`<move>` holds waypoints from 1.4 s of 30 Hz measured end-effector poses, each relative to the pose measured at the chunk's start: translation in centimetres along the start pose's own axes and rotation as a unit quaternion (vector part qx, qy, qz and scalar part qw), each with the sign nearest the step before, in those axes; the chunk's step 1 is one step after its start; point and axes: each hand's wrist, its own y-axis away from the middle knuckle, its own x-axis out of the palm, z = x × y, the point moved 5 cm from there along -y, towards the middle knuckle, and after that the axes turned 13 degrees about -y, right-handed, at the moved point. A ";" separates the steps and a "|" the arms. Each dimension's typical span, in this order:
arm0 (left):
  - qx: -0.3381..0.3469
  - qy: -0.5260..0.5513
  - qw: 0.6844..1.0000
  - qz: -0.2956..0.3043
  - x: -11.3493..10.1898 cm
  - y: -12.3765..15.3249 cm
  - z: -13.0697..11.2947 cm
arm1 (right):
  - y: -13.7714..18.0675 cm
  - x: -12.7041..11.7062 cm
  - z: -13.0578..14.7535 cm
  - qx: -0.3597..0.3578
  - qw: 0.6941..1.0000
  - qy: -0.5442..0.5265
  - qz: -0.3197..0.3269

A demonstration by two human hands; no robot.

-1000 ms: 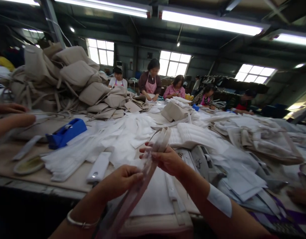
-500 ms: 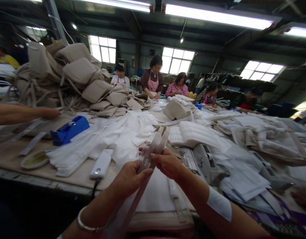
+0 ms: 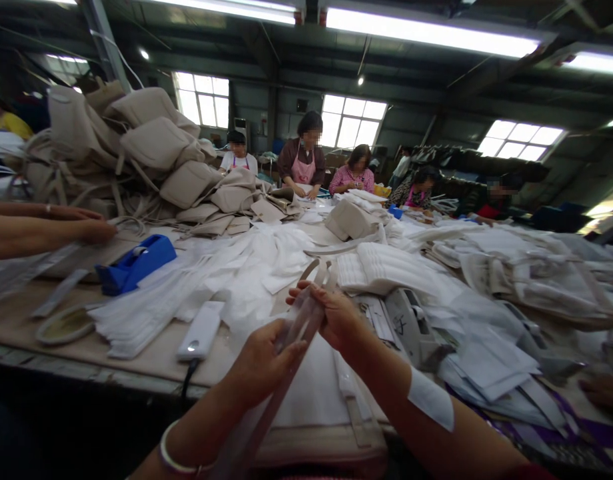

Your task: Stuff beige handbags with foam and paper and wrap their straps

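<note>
Landmark: one blue tape dispenser [image 3: 135, 264], on the table [image 3: 154, 365]. Item in work: one beige strap [image 3: 310, 327] with clear plastic [image 3: 297, 320] along it, to the right of the dispenser and nearer to us; whether the plastic wraps the strap or only lies against it, we cannot tell. Step in hand, as we judge it: setting the plastic along the strap. Next move, also our judgement: it calls for both grips kept firm and the two layers kept in line. Left hand [image 3: 264, 360], right of the dispenser and nearer to us: half curled, thumb laid over strap and plastic, fingers partly hidden behind. Right hand [image 3: 337, 320], farther right of the dispenser: thumb and fingers brought together, pinching strap and plastic below the looped end. Also listed: white sheets [image 3: 236, 283], just right of the dispenser; one white box with a black cord [image 3: 202, 331], right and nearer; a heap of beige bags [image 3: 151, 150], beyond; one grey tape dispenser [image 3: 411, 327], well to the right; a co-worker's hand [image 3: 97, 232], just left.
</note>
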 end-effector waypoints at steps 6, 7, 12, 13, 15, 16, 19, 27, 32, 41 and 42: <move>0.049 -0.103 0.974 -0.194 -1.7 -1.2 -1.0 | 0.9 -0.5 -2.8 -0.002 1.000 0.018 -0.006; 0.060 -0.122 0.971 -0.198 -1.6 -1.3 -1.1 | 1.0 -0.6 -3.0 -0.001 1.000 0.023 -0.008; 0.086 -0.146 0.970 -0.176 -1.5 -1.0 -0.7 | 0.4 -0.5 -1.9 0.013 1.000 -0.001 0.007; 0.085 -0.138 0.972 -0.171 -1.6 -0.9 -0.7 | 0.0 -0.4 -1.4 0.019 1.000 -0.015 0.009; 0.078 -0.119 0.977 -0.158 -1.9 -0.7 -0.6 | -0.8 -0.1 -0.3 0.036 0.999 -0.026 -0.008; 0.071 -0.108 0.980 -0.153 -2.1 -0.6 -0.6 | -1.1 0.0 0.0 0.042 0.999 -0.021 -0.020; 0.039 -0.072 0.985 -0.150 -2.7 -0.5 -0.5 | -1.3 0.8 0.2 0.032 0.999 0.020 -0.014; -0.040 -0.021 0.992 -0.115 -3.7 0.8 0.1 | 0.5 1.1 -1.5 -0.042 0.996 0.083 0.017; -0.016 -0.026 0.992 -0.124 -4.2 1.4 -0.7 | 1.2 1.9 -1.2 -0.099 0.984 0.147 0.035; 0.004 -0.009 0.997 -0.080 -4.7 1.3 -0.1 | 1.7 1.7 -3.8 0.082 0.991 0.070 0.078; 0.006 -0.003 0.997 -0.073 -4.9 1.1 0.1 | 0.9 1.6 -3.6 0.099 0.992 0.049 0.061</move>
